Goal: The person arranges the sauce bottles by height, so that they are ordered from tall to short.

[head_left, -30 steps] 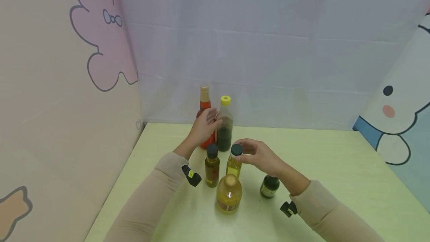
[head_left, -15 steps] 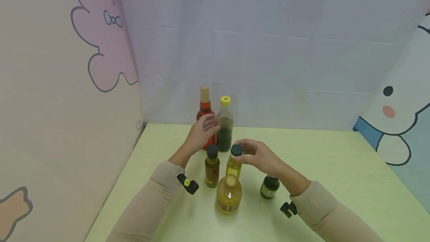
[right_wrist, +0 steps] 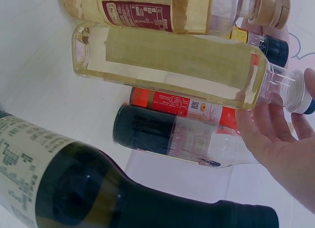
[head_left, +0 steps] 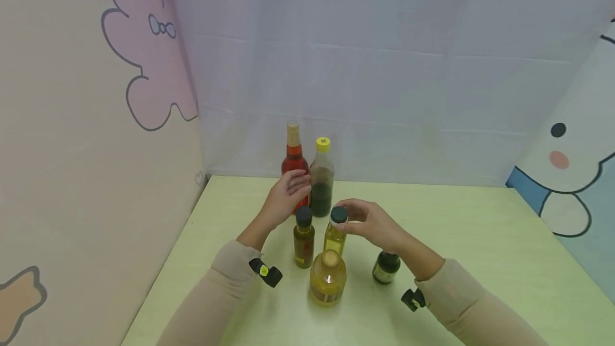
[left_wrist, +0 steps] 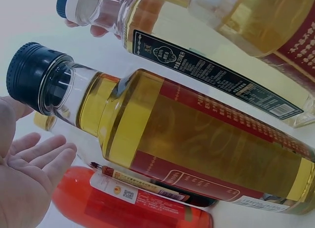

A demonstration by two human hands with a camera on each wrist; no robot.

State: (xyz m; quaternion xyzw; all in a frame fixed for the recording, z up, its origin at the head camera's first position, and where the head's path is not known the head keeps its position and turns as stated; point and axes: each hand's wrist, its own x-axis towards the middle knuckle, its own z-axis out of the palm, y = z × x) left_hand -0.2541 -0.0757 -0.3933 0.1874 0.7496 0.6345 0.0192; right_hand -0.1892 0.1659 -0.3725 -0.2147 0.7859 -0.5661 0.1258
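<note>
In the head view, my right hand (head_left: 377,227) holds the neck of a square bottle of pale yellow oil (head_left: 334,240) with a dark cap. The right wrist view shows its fingers (right_wrist: 268,120) behind the clear neck. My left hand (head_left: 284,199) holds nothing, its fingers loosely bent, in front of a red bottle (head_left: 294,163). Beside that stands a dark sauce bottle (head_left: 321,194) with a yellow cap. Nearest the left wrist is a black-capped oil bottle (head_left: 304,247); in the left wrist view the left palm (left_wrist: 24,193) faces up near its neck.
A round gold-capped bottle (head_left: 328,282) stands in front of the square one. A small dark green bottle (head_left: 386,268) stands under the right forearm. The pale yellow table (head_left: 480,228) meets a white curtain (head_left: 384,95) at the back.
My left hand has drawn back toward me, lower in the head view, away from the red and dark sauce bottles. The right hand stays at the square bottle's neck. The bottles have not moved.
</note>
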